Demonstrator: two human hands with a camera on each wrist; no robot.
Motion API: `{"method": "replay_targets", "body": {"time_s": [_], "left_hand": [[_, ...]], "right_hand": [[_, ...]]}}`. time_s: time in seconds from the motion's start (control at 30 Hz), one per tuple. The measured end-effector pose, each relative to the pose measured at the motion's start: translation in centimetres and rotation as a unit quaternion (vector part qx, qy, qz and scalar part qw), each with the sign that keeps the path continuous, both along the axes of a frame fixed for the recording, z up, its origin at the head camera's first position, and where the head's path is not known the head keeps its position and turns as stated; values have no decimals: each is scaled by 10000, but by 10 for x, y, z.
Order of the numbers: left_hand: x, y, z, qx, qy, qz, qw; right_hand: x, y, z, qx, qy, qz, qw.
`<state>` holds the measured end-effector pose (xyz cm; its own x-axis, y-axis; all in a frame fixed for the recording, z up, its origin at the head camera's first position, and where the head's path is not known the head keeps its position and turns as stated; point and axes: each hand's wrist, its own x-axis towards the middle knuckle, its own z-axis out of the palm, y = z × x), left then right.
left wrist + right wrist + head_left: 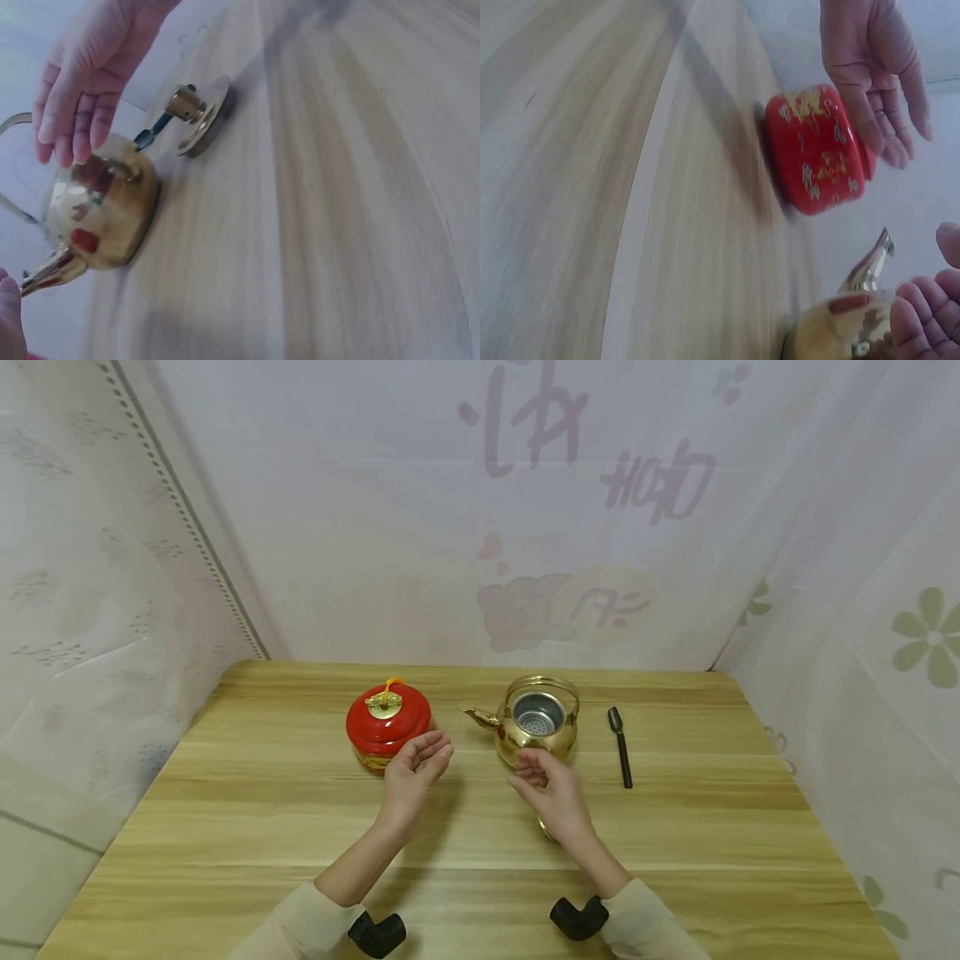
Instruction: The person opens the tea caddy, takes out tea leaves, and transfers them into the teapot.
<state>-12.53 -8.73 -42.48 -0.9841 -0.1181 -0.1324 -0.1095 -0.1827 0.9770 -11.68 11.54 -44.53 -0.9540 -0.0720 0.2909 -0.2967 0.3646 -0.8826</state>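
With the clock centred between the two hands and 12 set at the far edge of the table [480, 893], the red jar [390, 732] was seen at 10 o'clock with its cover on, the gold teapot [519, 740] between 1 and 2 with its spout [487, 719] turned to 9, the scoop [621, 748] near 3, and the teapot lid [207, 129] near 4, partly hidden by the right wrist in the head view; nothing was held — the left hand [407, 783] was poised just beside the jar, the right hand [553, 791] before the teapot, fingers loosely bent and close together, thumbs apart, nothing pinched; whether either vessel was brushed could not be told; steadiness was judged to matter most — any lifted cover best raised straight up with its vessel braced, the uncovered strainer [537, 721] left unbumped, the loose lid kept from being caught by a wrist
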Motion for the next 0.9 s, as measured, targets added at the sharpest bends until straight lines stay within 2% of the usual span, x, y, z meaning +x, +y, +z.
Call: {"method": "replay_targets", "body": {"time_s": [0.13,0.4,0.5,0.73,0.9], "left_hand": [[2,-11,8,166,134,59,9998],[1,-40,18,125,435,277,9986],[-1,-51,21,56,508,458,9976],[-11,-72,25,-55,666,887,9938],[-18,-84,25,-287,717,1198,9898]], "right_hand": [[-3,-10,0,-304,-158,16,9994],[-8,-33,-5,-955,-343,139,9947],[-9,-42,-4,-1212,-522,242,9910],[-4,-60,13,-1545,-774,508,9836],[-5,-70,15,-1716,-948,564,9790]]}}
